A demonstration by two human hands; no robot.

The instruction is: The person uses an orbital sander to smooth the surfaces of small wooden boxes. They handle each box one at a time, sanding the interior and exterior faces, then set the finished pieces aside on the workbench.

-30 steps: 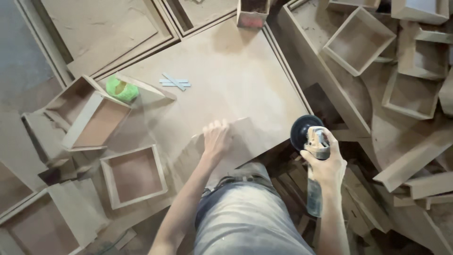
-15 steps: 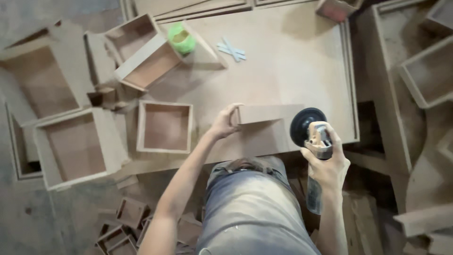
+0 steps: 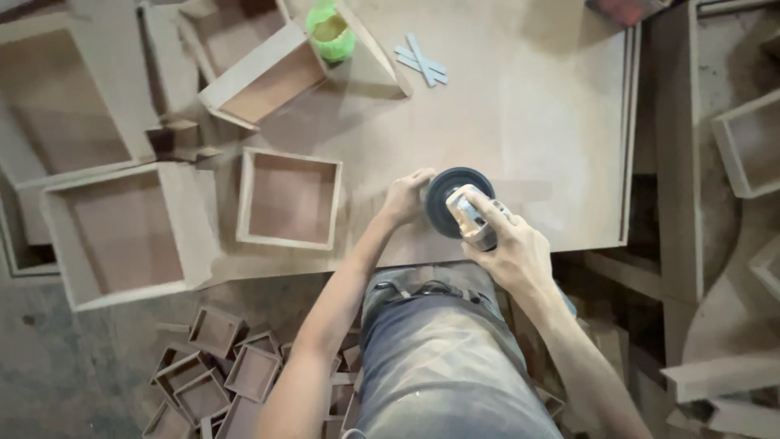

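**Plywood bench, grinder in hand**

Brown board fills my remote view from the head camera. My right hand [image 3: 508, 248] is wrapped tightly round the silver body of an angle grinder [image 3: 467, 207], whose dark round disc sits at the near edge of the workbench [image 3: 528, 122]. My left hand [image 3: 404, 195] lies just beside the disc, fingers curled down onto the board; I cannot tell whether it grips anything. A square wooden frame [image 3: 288, 197] lies flat on the bench to the left of that hand. Farther back stand a green roll [image 3: 331, 34] and a few pale blue strips [image 3: 421, 62]. Small wooden boxes [image 3: 215, 366] lie heaped on the floor below, left of my jeans.
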